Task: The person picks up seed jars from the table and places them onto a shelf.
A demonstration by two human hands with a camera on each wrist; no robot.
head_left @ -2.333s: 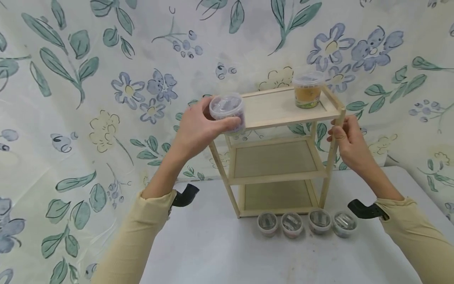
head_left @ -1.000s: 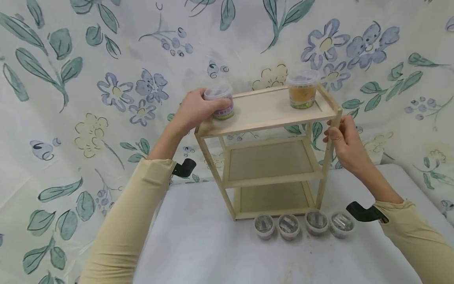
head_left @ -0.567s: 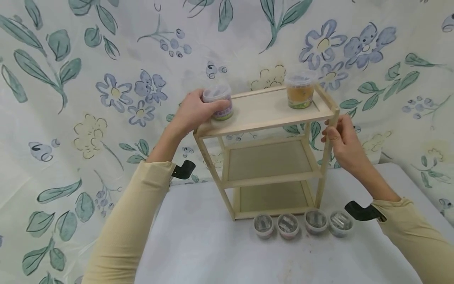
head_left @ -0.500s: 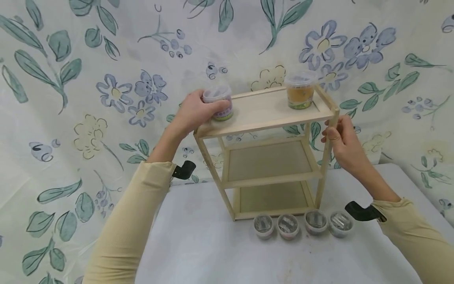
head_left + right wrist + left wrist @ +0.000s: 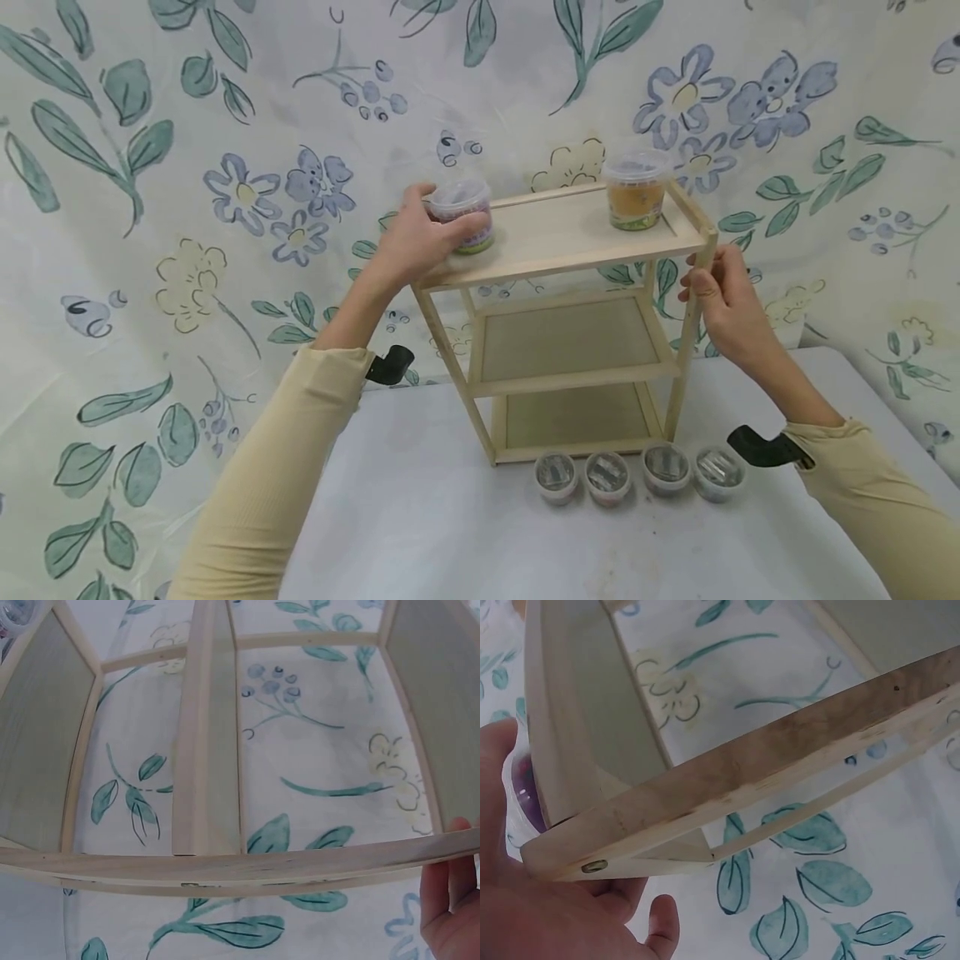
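Note:
At the left end of the wooden rack's (image 5: 495,387) top shelf stands a clear-lidded tub (image 5: 475,242) with a purple-and-green label. My left hand (image 5: 416,237) is beside this tub, its thumb across the front and a gap showing between thumb and index finger. In the left wrist view, other fingers (image 5: 664,926) hang loosely beside a rack post, and a purple bit of the tub (image 5: 526,791) shows past it. My right hand (image 5: 731,300) grips the rack's right front post (image 5: 686,358); its fingers show behind the wood in the right wrist view.
An orange-filled tub (image 5: 635,200) sits at the top shelf's right end. Several small lidded tubs (image 5: 555,477) line up on the white table (image 5: 420,517) before the rack. A flowered cloth (image 5: 247,100) hangs behind.
My left hand has lowered the purple-labelled tub onto the top shelf, and its fingers have just loosened from it. My right hand keeps its grip on the post.

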